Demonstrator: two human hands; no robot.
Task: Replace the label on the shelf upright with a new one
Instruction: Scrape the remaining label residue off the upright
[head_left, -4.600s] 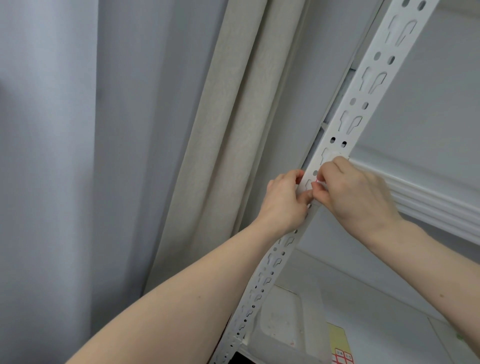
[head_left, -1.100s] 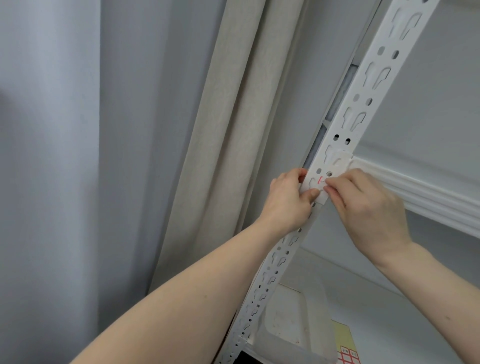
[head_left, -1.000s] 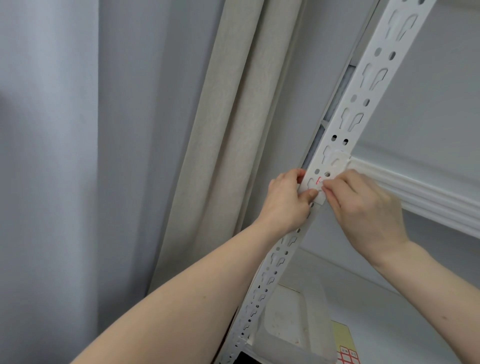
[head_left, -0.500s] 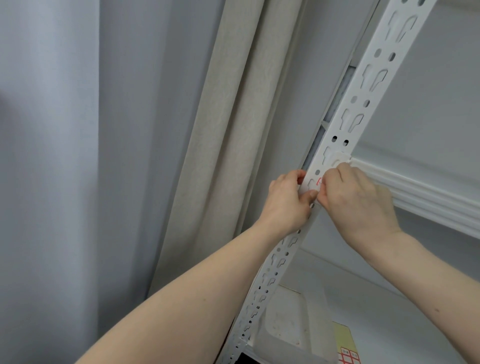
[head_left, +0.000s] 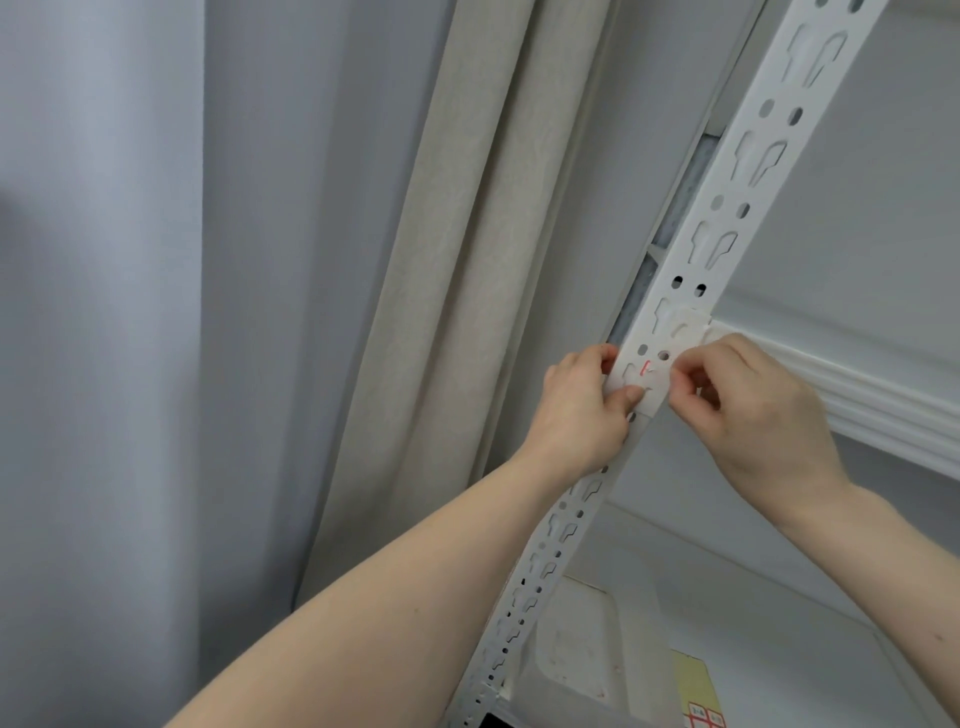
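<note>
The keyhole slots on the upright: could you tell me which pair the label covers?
The pair between the two hands, under the label; the pairs higher up the upright are bare.

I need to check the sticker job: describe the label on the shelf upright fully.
The label is a small, pale, thin sheet with a red mark, lying on the white slotted upright just below the shelf beam. The left hand presses it with the thumb; the right hand pinches its right edge.

white label (head_left: 641, 382) flat on slotted shelf upright (head_left: 727, 218)
</note>
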